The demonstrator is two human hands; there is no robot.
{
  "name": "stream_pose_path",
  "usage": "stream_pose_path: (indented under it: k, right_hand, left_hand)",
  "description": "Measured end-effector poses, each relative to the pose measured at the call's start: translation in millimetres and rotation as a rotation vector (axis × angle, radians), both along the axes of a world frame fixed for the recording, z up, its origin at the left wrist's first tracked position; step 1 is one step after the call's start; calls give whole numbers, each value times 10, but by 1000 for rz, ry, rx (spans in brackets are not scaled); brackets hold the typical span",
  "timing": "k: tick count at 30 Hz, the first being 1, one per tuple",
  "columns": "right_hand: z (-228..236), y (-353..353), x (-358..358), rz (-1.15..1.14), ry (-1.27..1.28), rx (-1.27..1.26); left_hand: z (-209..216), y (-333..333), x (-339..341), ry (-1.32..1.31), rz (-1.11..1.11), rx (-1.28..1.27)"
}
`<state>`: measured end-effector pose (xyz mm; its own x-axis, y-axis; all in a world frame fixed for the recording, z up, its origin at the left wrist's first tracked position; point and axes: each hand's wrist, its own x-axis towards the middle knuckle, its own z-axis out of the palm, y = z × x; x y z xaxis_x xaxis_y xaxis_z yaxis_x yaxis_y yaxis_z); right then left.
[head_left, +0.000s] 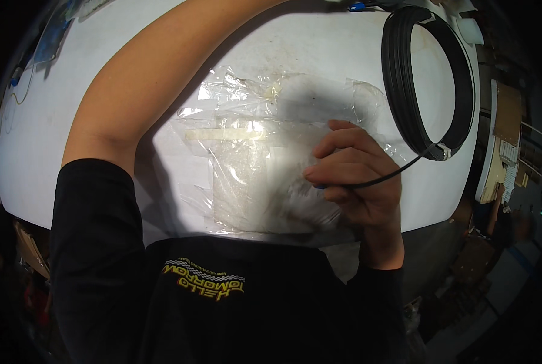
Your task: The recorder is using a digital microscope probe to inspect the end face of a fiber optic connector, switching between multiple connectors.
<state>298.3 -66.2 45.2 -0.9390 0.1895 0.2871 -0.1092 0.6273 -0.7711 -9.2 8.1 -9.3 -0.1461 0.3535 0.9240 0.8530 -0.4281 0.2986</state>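
Over the near right part of the table, my right hand (368, 176) pinches the end of a thin black cable (398, 173), fingers curled around it. A small blue tip (320, 187) shows at that end, by the thumb and forefinger. From the hand the cable runs up to a large coil of black cable (399, 79), which lies at the right and is bound with light ties. My left forearm (156, 73) reaches across to the far edge, where the hand passes out of the picture. Clear plastic sheeting (240, 176) lies under and beside my right hand.
The white table (34, 145) has curved-looking edges in this view. Near the coil's top sits a small blue connector-like piece (357, 6). A bluish plastic packet (53, 36) lies at the far left. Beyond the right edge are stacked boards and cardboard (506, 112).
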Motion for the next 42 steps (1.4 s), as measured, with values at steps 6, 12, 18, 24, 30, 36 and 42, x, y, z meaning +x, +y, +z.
stream_pose_path:
  k: [6,12,18,24,30,36,42]
  right_hand:
    - [-17,-16,-8,-39,-8,-10]
    - [68,52,60,-82,-3,-50]
    - [39,90,36,-45,-41,33]
    - [106,156,113,-124,8,-70]
    - [112,217,108,-41,-36,29]
    - [100,233,131,-98,-17,9]
    - [82,231,168,-102,-9,-2]
  left_hand:
    - [12,4,15,-6,-18,8]
    - [11,1,4,0,-4,11]
    - [0,-23,22,-4,-5,-6]
    - [18,3,14,23,26,-19]
    - [25,0,6,6,7,-36]
    - [58,-20,7,11,17,-65]
    - [19,-16,25,38,38,-63]
